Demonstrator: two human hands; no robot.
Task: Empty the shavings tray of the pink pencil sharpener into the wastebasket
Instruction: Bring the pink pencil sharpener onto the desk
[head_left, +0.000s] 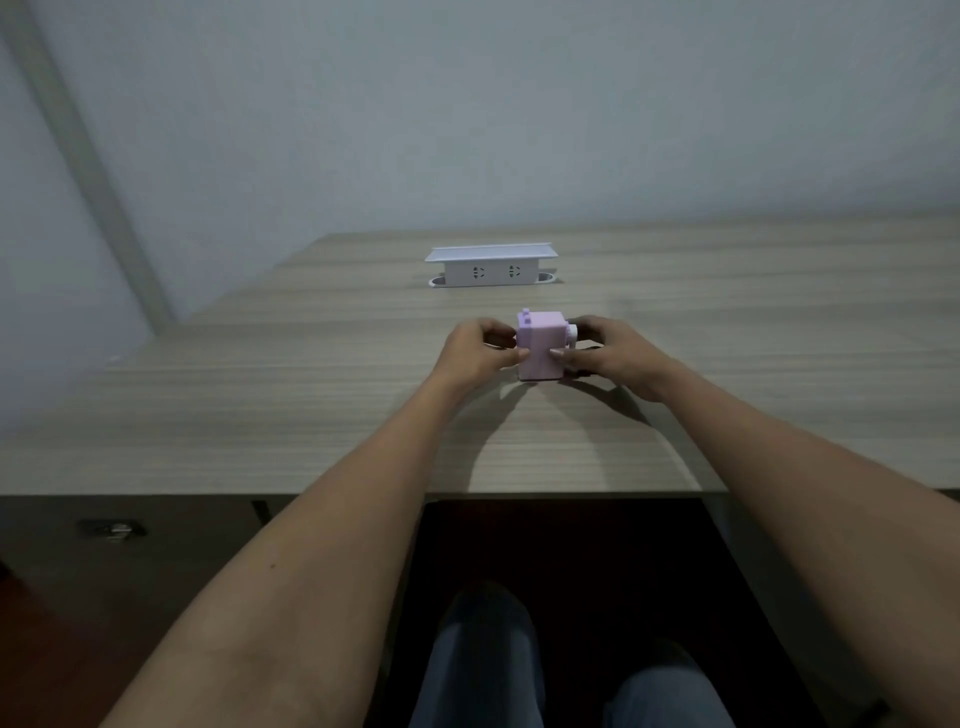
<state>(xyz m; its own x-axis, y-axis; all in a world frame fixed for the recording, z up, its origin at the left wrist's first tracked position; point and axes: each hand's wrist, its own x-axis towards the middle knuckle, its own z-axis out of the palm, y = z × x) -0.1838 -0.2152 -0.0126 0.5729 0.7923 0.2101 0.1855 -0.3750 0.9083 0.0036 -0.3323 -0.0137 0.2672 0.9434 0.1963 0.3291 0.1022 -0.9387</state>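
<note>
The pink pencil sharpener (540, 345), a small boxy block with a pale crank hub on its right side, stands upright on the wooden desk (311, 415). My left hand (475, 351) grips its left side, thumb on the front face and fingers curled behind. My right hand (605, 348) holds its right side, thumb tip on the front face, fingers around the crank end. The shavings tray is not told apart from the body. No wastebasket is in view.
A white pop-up socket box (491, 265) with its lid raised sits on the desk behind the sharpener. A drawer front with a lock (111, 530) is below the desk edge at left. My knees (483, 665) are under the desk opening.
</note>
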